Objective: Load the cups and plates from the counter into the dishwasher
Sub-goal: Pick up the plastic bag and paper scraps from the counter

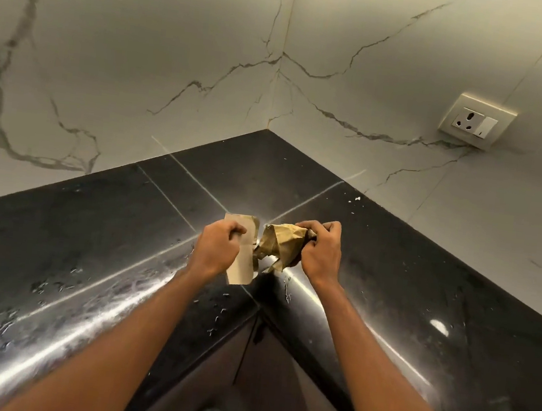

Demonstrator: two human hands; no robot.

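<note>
From the head camera, no cups or plates show on the black counter (90, 235), and the dishwasher is not in view. So this part of the counter looks done, but I cannot tell if the dishes are loaded. Both arms reach out over the counter corner. The left hand (219, 246) pinches a flat brown paper (242, 269) with curled fingers. The right hand (320, 253) squeezes a crumpled brown paper (283, 244) just beside it.
</note>
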